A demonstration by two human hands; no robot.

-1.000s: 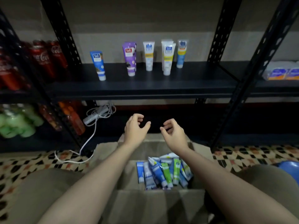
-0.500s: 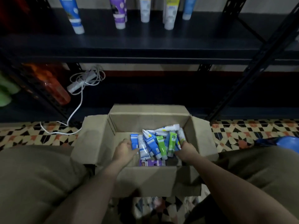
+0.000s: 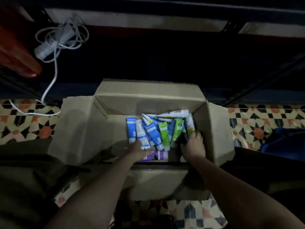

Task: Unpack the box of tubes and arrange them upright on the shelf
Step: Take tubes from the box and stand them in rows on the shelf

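Both hands reach inside box [image 3: 148, 95]: left hand [image 3: 137, 150] on purple tube [image 3: 156, 156], right hand [image 3: 194, 146] at tubes [image 3: 155, 133]; grips hidden. Advise lifting singly by caps.

Box mouth open from above; left half bare

Four flaps of the cardboard box [image 3: 115, 103] folded outward; tubes [image 3: 158, 131] heaped against its right wall; both hands [image 3: 193, 146] crowd the near edge there; white cable [image 3: 52, 80] lies left, well apart.
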